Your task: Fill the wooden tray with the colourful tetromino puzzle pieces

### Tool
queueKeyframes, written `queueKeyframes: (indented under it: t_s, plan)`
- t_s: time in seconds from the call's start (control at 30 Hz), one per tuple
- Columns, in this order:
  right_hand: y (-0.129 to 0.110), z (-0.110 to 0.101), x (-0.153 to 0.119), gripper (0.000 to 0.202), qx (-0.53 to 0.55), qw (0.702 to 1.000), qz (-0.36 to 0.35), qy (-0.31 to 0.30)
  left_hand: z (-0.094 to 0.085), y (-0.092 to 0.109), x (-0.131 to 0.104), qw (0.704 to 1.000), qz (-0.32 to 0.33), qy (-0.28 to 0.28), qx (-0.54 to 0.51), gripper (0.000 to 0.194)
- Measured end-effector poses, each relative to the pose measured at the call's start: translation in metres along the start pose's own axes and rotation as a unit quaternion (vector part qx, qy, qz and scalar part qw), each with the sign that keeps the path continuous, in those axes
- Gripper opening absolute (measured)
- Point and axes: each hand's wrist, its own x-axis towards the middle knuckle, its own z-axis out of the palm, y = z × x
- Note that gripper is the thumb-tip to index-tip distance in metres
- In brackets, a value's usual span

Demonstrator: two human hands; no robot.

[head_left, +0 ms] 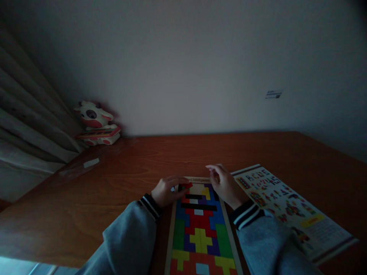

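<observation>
A wooden puzzle board (171,244) with a pale frame lies lengthwise before me, filled for the most part with red, yellow, blue, green, purple and black block pieces. Over its far left corner, my left hand (169,190) pinches a small red puzzle piece (187,185) between thumb and fingers. My right hand (224,184) hovers at the far right edge of the board, fingers curved and apart, with nothing seen in them. Bare pale wood (197,188) shows near the far end, beside a yellow piece (206,193).
A printed pattern sheet (289,206) lies to the right, partly under my right sleeve. At the back left stands a cow-shaped toy (96,122) by the curtain (31,110). A clear plastic bag with a white label (91,163) rests on the wooden table (120,183).
</observation>
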Motion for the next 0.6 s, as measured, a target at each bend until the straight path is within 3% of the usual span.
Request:
queueKeyframes:
  t_s: [0.07,0.13,0.23,0.33,0.47,0.6]
  plan:
    - [-0.001,0.000,0.000,0.027,0.000,1.000,0.004,-0.006,0.013,0.002,0.015,0.998,0.030,-0.046,-0.023,0.021]
    - [-0.004,-0.001,0.001,0.026,0.010,1.000,0.013,-0.015,0.022,0.003,0.023,0.998,0.037,-0.043,-0.034,0.020]
    - [-0.016,-0.006,0.003,0.022,0.071,0.995,0.046,-0.045,0.029,0.004,0.026,0.996,0.009,0.036,-0.079,0.016]
    - [-0.029,-0.011,0.004,0.023,0.177,0.971,0.091,-0.129,0.033,0.007,0.024,0.968,-0.063,0.127,-0.206,0.016]
    - [-0.037,-0.006,0.002,0.033,0.319,0.913,0.170,-0.188,0.038,0.012,0.024,0.921,-0.138,0.175,-0.320,0.026]
    - [-0.035,0.004,-0.003,0.043,0.486,0.805,0.254,-0.226,0.045,0.020,0.025,0.913,-0.130,0.175,-0.345,0.026]
